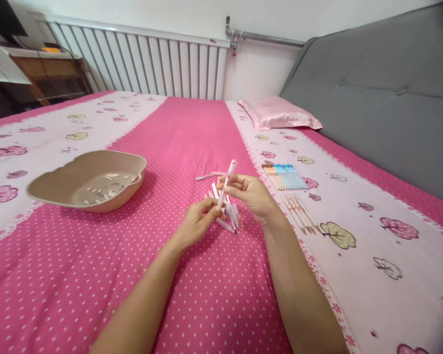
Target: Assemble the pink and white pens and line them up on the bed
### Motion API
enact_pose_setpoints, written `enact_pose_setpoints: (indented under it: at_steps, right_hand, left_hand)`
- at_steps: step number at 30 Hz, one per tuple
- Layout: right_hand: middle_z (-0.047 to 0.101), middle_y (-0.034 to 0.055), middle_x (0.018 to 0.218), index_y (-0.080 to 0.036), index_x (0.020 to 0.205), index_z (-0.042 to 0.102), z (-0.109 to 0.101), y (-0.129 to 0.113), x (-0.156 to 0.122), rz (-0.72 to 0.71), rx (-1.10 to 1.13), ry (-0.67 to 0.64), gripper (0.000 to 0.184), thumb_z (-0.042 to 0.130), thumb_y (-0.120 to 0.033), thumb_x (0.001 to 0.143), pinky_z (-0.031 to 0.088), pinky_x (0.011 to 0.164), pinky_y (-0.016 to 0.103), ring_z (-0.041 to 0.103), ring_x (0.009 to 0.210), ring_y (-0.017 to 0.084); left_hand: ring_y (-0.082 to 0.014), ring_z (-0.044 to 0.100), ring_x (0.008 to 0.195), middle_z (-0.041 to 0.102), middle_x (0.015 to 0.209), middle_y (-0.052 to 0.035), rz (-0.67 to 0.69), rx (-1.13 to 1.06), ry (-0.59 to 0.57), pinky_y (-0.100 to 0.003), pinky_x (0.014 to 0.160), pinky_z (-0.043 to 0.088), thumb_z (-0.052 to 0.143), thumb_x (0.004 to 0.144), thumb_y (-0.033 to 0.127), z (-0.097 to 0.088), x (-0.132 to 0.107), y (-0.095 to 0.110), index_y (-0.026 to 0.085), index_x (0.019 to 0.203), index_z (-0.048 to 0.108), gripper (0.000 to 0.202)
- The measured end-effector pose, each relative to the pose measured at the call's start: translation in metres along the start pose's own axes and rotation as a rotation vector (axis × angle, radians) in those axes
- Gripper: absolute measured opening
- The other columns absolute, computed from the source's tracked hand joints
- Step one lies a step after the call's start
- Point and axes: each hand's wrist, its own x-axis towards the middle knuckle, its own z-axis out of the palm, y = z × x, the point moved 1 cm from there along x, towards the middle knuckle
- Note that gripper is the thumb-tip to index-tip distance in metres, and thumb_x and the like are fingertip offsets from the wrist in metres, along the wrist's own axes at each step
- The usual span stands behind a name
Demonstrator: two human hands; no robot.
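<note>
Between my two hands a clear pen with pink marks is held tilted, its upper end pointing away from me. My left hand pinches its lower end. The fingers of my right hand close round its middle. Under and beside the hands lies a loose pile of pale pink and clear pen parts, partly hidden by my fingers. Just beyond is another pink pen part. To the right, a row of blue and orange pens lies side by side, with several clear pens with pinkish marks nearer me.
A beige basin with small white pieces inside stands on the left of the bed. A pink pillow lies at the back right, by the grey headboard. A white radiator runs along the wall; a desk is far left.
</note>
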Motion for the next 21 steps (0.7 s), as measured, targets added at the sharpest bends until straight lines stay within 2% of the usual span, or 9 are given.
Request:
enact_pose_setpoints:
  at_steps: [6,11,16,19,21]
  right_hand:
    - [0.069,0.0028,0.080,-0.018,0.084,0.068,0.0007,0.0014,0.0008,0.024,-0.061,0.044,0.027,0.079,-0.027,0.061,0.052,0.076,0.034,0.065,0.078,0.017]
    - [0.063,-0.0008,0.067,-0.018,0.078,0.064,0.0042,0.0037,0.0018,0.012,-0.090,0.066,0.030,0.081,-0.032,0.057,0.048,0.065,0.030,0.060,0.065,0.014]
    - [0.056,-0.0037,0.061,-0.018,0.070,0.057,0.0070,0.0067,0.0022,-0.017,-0.140,0.110,0.033,0.081,-0.035,0.056,0.042,0.056,0.026,0.053,0.058,0.011]
    - [0.054,-0.0041,0.062,-0.018,0.070,0.055,0.0081,0.0069,0.0018,-0.033,-0.152,0.119,0.033,0.080,-0.035,0.059,0.042,0.058,0.026,0.052,0.059,0.010]
    - [0.059,-0.0013,0.072,-0.018,0.078,0.057,0.0090,0.0055,0.0009,-0.032,-0.135,0.097,0.034,0.080,-0.033,0.059,0.046,0.065,0.028,0.056,0.068,0.012]
  left_hand:
    - [-0.0177,0.064,0.071,0.069,0.077,-0.0070,-0.049,0.007,0.125,-0.028,0.066,0.048,0.063,0.078,0.033,0.0010,0.0005,-0.0033,0.014,0.080,0.060,0.020]
    - [-0.0148,0.062,0.064,0.068,0.070,-0.0050,-0.040,0.076,0.212,-0.025,0.060,0.045,0.068,0.073,0.034,0.0010,0.0002,-0.0031,0.014,0.074,0.060,0.022]
    - [-0.0128,0.060,0.059,0.065,0.065,-0.0016,-0.019,0.055,0.228,-0.024,0.057,0.043,0.070,0.071,0.034,0.0012,0.0009,-0.0019,0.015,0.069,0.058,0.023]
    - [-0.0128,0.060,0.059,0.064,0.065,-0.0016,-0.024,0.030,0.232,-0.024,0.057,0.043,0.070,0.071,0.033,0.0017,0.0014,-0.0005,0.014,0.070,0.059,0.022]
    - [-0.0135,0.061,0.060,0.065,0.066,-0.0026,-0.036,-0.002,0.228,-0.024,0.057,0.044,0.069,0.071,0.033,0.0017,0.0016,0.0001,0.014,0.071,0.058,0.022]
